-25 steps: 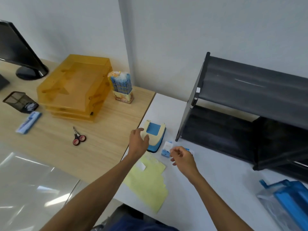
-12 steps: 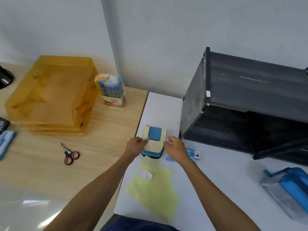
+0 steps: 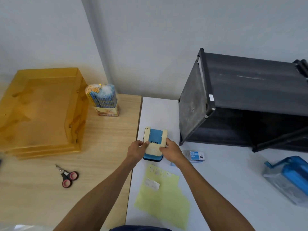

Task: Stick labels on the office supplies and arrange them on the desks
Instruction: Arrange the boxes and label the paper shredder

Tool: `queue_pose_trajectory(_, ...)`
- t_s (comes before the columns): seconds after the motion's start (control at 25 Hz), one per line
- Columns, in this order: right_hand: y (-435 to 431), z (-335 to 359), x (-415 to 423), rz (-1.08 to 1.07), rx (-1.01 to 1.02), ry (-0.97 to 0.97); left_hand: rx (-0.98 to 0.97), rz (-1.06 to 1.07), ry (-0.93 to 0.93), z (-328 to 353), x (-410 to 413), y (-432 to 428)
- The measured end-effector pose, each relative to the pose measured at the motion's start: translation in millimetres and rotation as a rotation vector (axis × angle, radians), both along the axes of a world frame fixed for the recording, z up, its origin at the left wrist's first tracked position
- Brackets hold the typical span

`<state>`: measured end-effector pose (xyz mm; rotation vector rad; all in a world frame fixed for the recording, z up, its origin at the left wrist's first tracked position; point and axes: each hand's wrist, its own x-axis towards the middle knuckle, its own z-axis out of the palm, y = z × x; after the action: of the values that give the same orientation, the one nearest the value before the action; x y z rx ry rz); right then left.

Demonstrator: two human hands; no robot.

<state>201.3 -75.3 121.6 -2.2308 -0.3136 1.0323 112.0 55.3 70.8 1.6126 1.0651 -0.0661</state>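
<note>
Cream-and-blue hole punch on white desk, close to its left edge, held between both hands, left hand gripping its left side, right hand gripping its right side, yellow label sheet toward the desk's front edge

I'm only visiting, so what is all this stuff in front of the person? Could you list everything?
hole punch: one, cream and blue, white desk, left edge
label sheet: one, pale yellow, white desk, nearer than the punch
clip box: one, blue-white, right of the punch
shelf unit: one, black, back of white desk
wrapped case: one, blue, far right
letter trays: one stack, amber, wooden desk
pencil pack: one, blue-yellow, beside the trays
scissors: one, black-pink, wooden desk
left hand: one, grips the punch's left side
right hand: one, grips its right side
</note>
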Motion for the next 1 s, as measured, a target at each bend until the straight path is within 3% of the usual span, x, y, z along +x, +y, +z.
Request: queue_pose_trajectory(1.0, 62, -16, 100, 0.099, -0.090, -0.110, -0.062, 0.046, -0.006, 1, 108, 54)
